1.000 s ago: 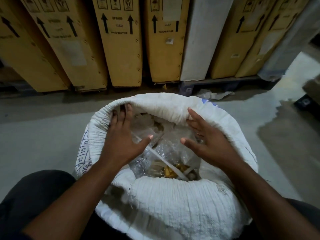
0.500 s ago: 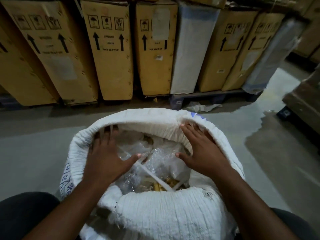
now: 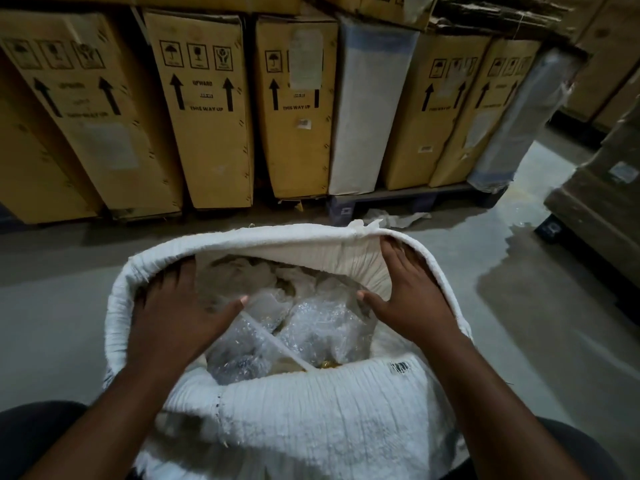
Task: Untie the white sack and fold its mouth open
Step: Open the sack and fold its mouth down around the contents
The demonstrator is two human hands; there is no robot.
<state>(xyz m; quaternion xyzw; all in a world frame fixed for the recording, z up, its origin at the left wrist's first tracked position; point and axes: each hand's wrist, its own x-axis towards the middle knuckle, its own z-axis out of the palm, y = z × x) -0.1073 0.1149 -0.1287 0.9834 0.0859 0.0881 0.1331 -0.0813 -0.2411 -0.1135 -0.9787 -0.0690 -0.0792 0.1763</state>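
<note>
Two hands: palms down, thumbs spread inward.
Left hand (image 3: 173,313): fingers straight, tips hidden under left rim.
White sack (image 3: 311,410): on the floor, mouth wide, rim rolled.
Right hand (image 3: 412,299): fingers straight, pressing far-right rim.

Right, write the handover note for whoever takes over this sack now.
Left hand: fingers straight, tips tucked under the sack's left edge, thumb spread.
Right hand: the same at the far right edge.
White sack: on the floor in front, clear plastic bags showing inside.
Done: untied, mouth open, near side rolled down in a thick cuff.
Left: roll the far rim down to match.
</note>
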